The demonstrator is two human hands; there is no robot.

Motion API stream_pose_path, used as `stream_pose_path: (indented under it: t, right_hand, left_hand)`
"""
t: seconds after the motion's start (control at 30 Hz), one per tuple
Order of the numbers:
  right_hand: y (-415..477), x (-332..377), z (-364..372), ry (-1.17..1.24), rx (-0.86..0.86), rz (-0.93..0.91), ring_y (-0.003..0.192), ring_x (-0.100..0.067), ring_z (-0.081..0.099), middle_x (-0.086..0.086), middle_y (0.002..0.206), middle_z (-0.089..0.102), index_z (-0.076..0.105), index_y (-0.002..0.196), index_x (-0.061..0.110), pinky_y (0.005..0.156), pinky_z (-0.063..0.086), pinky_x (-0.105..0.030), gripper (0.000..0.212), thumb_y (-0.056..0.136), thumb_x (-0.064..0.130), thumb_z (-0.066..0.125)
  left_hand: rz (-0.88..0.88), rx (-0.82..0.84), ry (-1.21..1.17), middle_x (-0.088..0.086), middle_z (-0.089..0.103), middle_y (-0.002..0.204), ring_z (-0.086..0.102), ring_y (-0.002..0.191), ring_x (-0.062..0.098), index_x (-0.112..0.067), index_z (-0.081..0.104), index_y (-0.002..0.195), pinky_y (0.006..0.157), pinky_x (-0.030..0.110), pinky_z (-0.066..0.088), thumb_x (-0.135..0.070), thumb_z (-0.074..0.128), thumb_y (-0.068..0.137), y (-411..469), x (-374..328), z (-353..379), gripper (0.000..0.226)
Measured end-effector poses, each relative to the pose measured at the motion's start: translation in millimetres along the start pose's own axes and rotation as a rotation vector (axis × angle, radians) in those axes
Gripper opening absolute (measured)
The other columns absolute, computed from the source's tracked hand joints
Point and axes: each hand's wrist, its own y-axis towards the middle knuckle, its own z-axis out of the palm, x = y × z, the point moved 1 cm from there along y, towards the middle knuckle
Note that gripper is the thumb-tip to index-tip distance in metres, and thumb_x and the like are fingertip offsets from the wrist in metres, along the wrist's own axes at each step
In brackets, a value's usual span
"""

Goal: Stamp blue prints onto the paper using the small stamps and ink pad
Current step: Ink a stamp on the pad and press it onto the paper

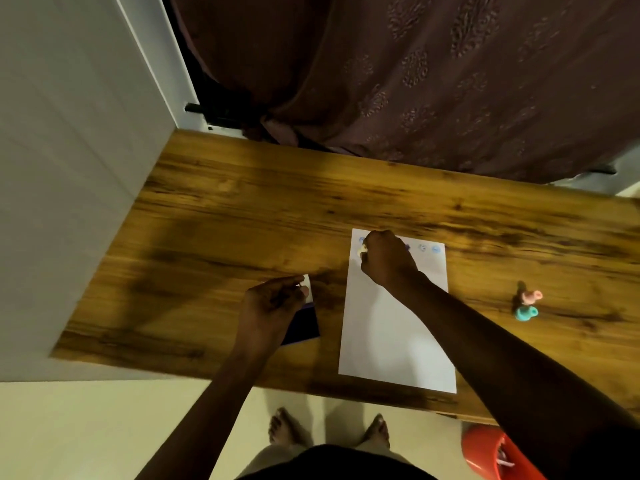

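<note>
Gripping a small pale stamp [362, 250], our right hand [388, 263] presses it at the far left of the paper [394, 327], beside blue prints [429, 248] along the top edge. Our left hand [273, 303] steadies the ink pad [304, 327], closed on its white lid. Next, we judge, comes lifting cleanly and re-inking; two spare stamps [526, 304] wait right of the paper.

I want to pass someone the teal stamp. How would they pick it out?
Start at the white paper on the wooden table. To its right two small stamps stand together; the teal stamp is the nearer one, beside the pink stamp.
</note>
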Motion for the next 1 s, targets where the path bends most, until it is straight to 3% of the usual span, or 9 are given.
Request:
stream_pose_path:
  t: [0.27, 0.33, 0.43, 0.57, 0.63, 0.7, 0.83, 0.9, 1.0]
  right_hand:
    - [3.2, -0.9, -9.1, 0.007, -0.008, -0.058, 0.107, -0.031, 0.066, -0.013, 0.117, 0.068, 0.065, 0.116, 0.007, 0.087, 0.053, -0.033, 0.034, 0.087, 0.020, 0.075]
    - [7.5, -4.8, -14.1, 0.039, 0.026, -0.061, 0.110, -0.031, 0.064, -0.014, 0.119, 0.067, 0.065, 0.117, 0.006, 0.088, 0.052, -0.033, 0.036, 0.087, 0.023, 0.076]
    - [15.2, -17.3, -27.9, 0.240, 0.043, 0.014, 0.107, -0.028, 0.065, -0.011, 0.113, 0.069, 0.070, 0.110, 0.004, 0.086, 0.051, -0.031, 0.039, 0.083, 0.030, 0.080]
    - [5.1, -39.5, -58.0, 0.704, 0.031, 0.118, 0.073, -0.025, 0.064, -0.014, 0.076, 0.068, 0.073, 0.079, -0.001, 0.066, 0.045, -0.029, 0.032, 0.075, 0.028, 0.087]
    - [-13.2, -51.1, -69.1, 1.002, 0.076, 0.118, 0.065, -0.023, 0.056, -0.016, 0.070, 0.063, 0.073, 0.083, -0.007, 0.060, 0.045, -0.029, 0.029, 0.076, 0.018, 0.086]
    - [-35.3, -62.8, -74.6, 1.161, 0.125, 0.133, 0.067, -0.021, 0.056, -0.016, 0.076, 0.065, 0.075, 0.090, -0.004, 0.062, 0.047, -0.030, 0.022, 0.078, 0.012, 0.083]
    - [-80.9, -80.3, -74.9, 1.293, 0.193, 0.121, 0.077, -0.020, 0.064, -0.016, 0.089, 0.073, 0.079, 0.099, 0.005, 0.073, 0.055, -0.029, 0.017, 0.083, 0.008, 0.077]
    - [-103.7, -88.3, -73.2, 1.322, 0.180, 0.102, 0.082, -0.021, 0.067, -0.018, 0.095, 0.075, 0.078, 0.102, 0.006, 0.078, 0.056, -0.032, 0.018, 0.085, 0.010, 0.076]
    - [-133.0, -102.1, -72.6, 1.278, 0.141, 0.052, 0.085, -0.019, 0.071, -0.013, 0.098, 0.077, 0.076, 0.107, 0.009, 0.079, 0.060, -0.031, 0.020, 0.087, 0.011, 0.075]
  left_hand:
    - [0.025, -0.001, 0.014, -0.010, 0.083, 0.097, 0.078, 0.089, 0.010, -0.031, 0.081, 0.103, 0.077, 0.028, 0.058, -0.022, 0.078, 0.090, -9.1, -14.4, -1.1, 0.016]
    - [0.023, -0.005, 0.030, -0.009, 0.083, 0.098, 0.078, 0.090, 0.012, -0.032, 0.081, 0.105, 0.080, 0.032, 0.061, -0.023, 0.079, 0.090, -11.5, -18.0, -1.9, 0.017]
    - [0.010, -0.006, 0.067, -0.006, 0.082, 0.098, 0.079, 0.087, 0.016, -0.032, 0.080, 0.103, 0.080, 0.041, 0.064, -0.026, 0.078, 0.090, -13.6, -18.2, -0.6, 0.014]
    - [0.030, 0.030, 0.064, -0.009, 0.083, 0.093, 0.079, 0.085, 0.010, -0.033, 0.081, 0.097, 0.074, 0.027, 0.061, -0.027, 0.080, 0.089, -19.5, -22.7, 14.1, 0.010]
    - [0.032, 0.051, 0.050, -0.006, 0.083, 0.094, 0.079, 0.085, 0.013, -0.029, 0.082, 0.100, 0.077, 0.028, 0.062, -0.026, 0.080, 0.089, -21.3, -24.7, 26.7, 0.011]
    - [0.036, 0.073, 0.054, -0.001, 0.083, 0.094, 0.079, 0.084, 0.027, -0.024, 0.082, 0.105, 0.075, 0.032, 0.064, -0.024, 0.078, 0.091, -22.4, -26.8, 41.9, 0.014]
    - [0.029, 0.148, -0.046, 0.012, 0.082, 0.103, 0.078, 0.094, 0.034, -0.006, 0.077, 0.116, 0.073, 0.024, 0.063, -0.006, 0.071, 0.095, -24.8, -36.6, 76.8, 0.022]
    - [0.037, 0.198, -0.058, 0.021, 0.079, 0.103, 0.076, 0.097, 0.040, -0.003, 0.075, 0.114, 0.079, 0.031, 0.066, -0.002, 0.068, 0.096, -27.6, -40.6, 94.4, 0.020]
    - [0.065, 0.266, -0.033, 0.020, 0.078, 0.106, 0.078, 0.096, 0.033, -0.006, 0.071, 0.122, 0.088, 0.043, 0.065, -0.010, 0.067, 0.098, -35.8, -45.7, 120.3, 0.025]
